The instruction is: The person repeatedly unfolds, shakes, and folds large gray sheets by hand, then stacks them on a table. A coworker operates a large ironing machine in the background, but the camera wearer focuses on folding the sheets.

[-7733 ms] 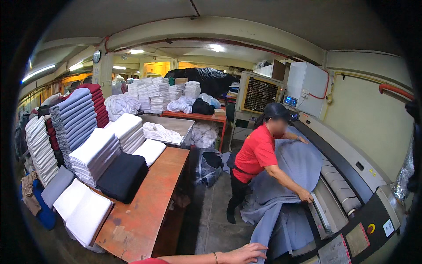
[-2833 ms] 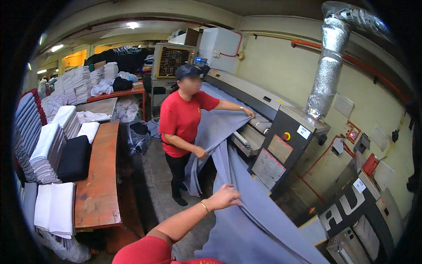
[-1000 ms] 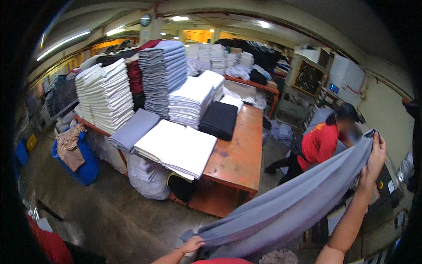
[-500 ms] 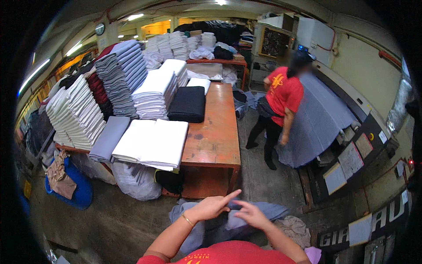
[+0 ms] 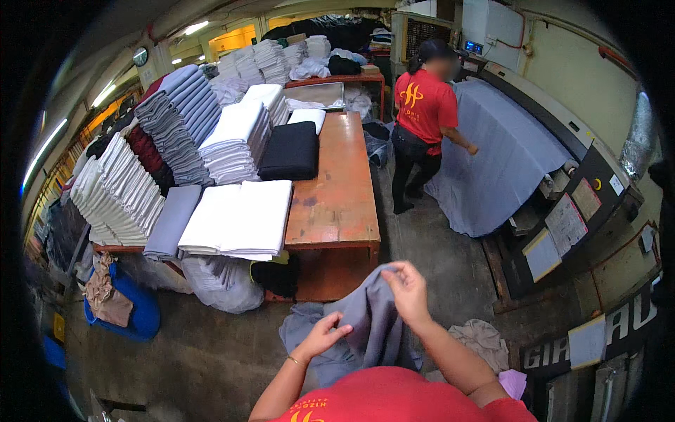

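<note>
A crumpled blue-grey cloth [image 5: 370, 309] is lifted in front of me, its lower part trailing onto a heap near the floor. My right hand [image 5: 409, 292] pinches its upper edge between thumb and fingers. Lower and to the left, my left hand [image 5: 322, 340] is beside the cloth, thumb and index finger apart; whether it touches the fabric is unclear. More blue-grey fabric [image 5: 299, 329] lies in the heap below. A beige cloth [image 5: 481, 343] rests on the floor to the right of my right forearm.
Ahead stands an orange-topped table [image 5: 337, 190] with folded white cloths [image 5: 239, 218], a black folded stack [image 5: 290, 151] and tall linen piles. A co-worker [image 5: 425, 112] stands at a long machine draped with a blue-grey sheet [image 5: 492, 162]. A blue tub [image 5: 144, 302] is at left.
My hands have gone from empty to lifting the blue-grey cloth, the right one pinching its edge. The co-worker has shifted left and now faces the machine, an arm reaching toward the sheet.
</note>
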A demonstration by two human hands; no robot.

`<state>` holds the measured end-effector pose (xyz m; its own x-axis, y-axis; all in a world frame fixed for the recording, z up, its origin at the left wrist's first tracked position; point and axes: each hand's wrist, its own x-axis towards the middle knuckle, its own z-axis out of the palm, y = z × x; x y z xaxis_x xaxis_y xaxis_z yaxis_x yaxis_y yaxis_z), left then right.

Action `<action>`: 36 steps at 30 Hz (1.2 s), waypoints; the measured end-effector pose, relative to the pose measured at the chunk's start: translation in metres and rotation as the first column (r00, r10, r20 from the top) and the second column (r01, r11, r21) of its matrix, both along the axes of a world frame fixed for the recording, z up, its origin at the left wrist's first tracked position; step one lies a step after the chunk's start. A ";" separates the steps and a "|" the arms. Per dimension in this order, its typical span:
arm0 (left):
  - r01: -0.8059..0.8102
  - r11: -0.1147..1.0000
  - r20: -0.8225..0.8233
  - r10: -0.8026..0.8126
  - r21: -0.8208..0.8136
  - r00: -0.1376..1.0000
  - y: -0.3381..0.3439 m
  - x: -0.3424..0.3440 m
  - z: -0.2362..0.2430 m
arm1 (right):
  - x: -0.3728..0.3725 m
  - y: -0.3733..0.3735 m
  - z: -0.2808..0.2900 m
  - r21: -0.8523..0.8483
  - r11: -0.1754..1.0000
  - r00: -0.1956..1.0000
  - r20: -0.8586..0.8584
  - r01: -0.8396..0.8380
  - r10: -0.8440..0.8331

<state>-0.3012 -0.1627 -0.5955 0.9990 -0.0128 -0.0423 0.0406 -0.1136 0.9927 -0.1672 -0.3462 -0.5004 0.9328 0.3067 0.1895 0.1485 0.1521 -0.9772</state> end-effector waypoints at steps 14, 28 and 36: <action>-0.355 0.758 0.322 0.201 0.547 0.925 0.007 -0.040 -0.085 | -0.002 -0.027 0.132 0.178 0.984 0.974 0.226 -0.026 -0.015; -0.264 0.961 -0.116 0.272 0.086 0.955 0.045 -0.036 -0.077 | 0.029 -0.109 0.161 0.339 0.919 0.937 0.207 0.200 -0.280; -0.427 0.542 0.022 0.636 -0.724 0.771 0.050 0.021 -0.041 | 0.104 -0.179 0.060 0.100 0.912 0.905 0.118 0.399 -0.409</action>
<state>-0.2805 -0.1128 -0.6361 0.7959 0.6055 0.0020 -0.3891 0.5089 0.7678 -0.0636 -0.5254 -0.4401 0.9383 -0.1098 0.3278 0.3400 0.1202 -0.9327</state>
